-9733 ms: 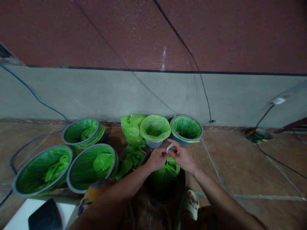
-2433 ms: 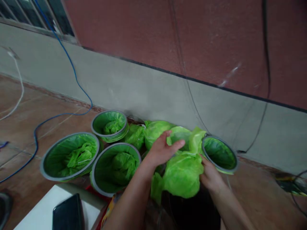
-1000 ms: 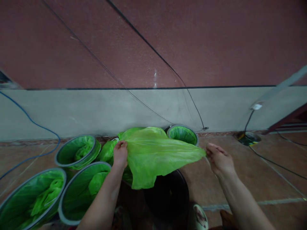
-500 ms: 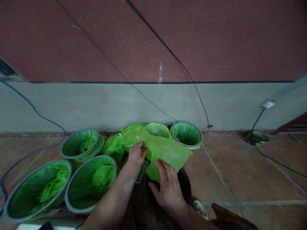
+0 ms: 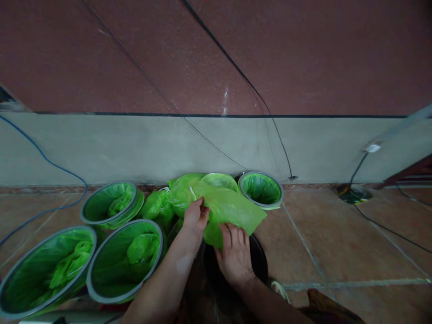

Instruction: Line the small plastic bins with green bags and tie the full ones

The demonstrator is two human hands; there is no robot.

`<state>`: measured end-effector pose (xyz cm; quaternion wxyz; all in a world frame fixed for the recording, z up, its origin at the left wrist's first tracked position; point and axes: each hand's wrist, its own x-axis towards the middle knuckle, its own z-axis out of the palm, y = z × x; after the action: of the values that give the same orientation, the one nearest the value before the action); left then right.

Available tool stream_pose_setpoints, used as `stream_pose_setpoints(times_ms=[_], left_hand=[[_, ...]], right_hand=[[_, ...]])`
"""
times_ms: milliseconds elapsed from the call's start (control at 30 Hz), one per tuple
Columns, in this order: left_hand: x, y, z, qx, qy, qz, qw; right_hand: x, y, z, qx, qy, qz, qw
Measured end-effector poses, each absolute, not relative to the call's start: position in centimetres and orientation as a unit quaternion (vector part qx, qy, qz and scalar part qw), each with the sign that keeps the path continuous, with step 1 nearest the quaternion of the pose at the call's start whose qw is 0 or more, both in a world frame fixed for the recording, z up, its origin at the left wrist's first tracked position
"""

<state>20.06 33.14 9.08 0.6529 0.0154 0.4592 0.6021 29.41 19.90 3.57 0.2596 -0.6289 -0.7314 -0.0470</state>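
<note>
Left hand [image 5: 196,217]: fingertips pinched on the near-left edge of the green bag [image 5: 236,208]. Right hand [image 5: 235,256]: half-curled, fingertips touching the bag's near edge — whether gripping, cannot tell. Bag lies just beyond the right hand, rightward of the left; long axis roughly left-to-right — above the black bucket's [image 5: 259,257] far side.

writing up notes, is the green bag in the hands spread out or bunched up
Mostly spread out: the green bag fans into a broad sheet past the left hand, its corner reaching beyond the right hand.
</note>
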Motion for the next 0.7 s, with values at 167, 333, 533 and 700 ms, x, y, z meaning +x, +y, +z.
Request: stream_pose_setpoints(times_ms=[167,333,533,700], left_hand=[[19.1,33.5,10.4,0.015,0.482,0.627,0.612],[15.8,34.4,10.2,0.092,0.508,0.692,0.505],[14.9,34.9,9.6,0.181,0.503,0.705,0.465],[17.9,31.9,9.6,0.541,0.442,0.591,0.405]], right_hand=[[32.7,21.9,4.2,-0.633,-0.723,-0.01,0.278],[37.6,23.1,6.0,-0.644,-0.622,0.113,0.431],[40.2,24.5,7.4,-0.637,-0.504,0.234,0.534],[38.7,24.5,7.7,-0.574,-0.415,0.402,0.58]])
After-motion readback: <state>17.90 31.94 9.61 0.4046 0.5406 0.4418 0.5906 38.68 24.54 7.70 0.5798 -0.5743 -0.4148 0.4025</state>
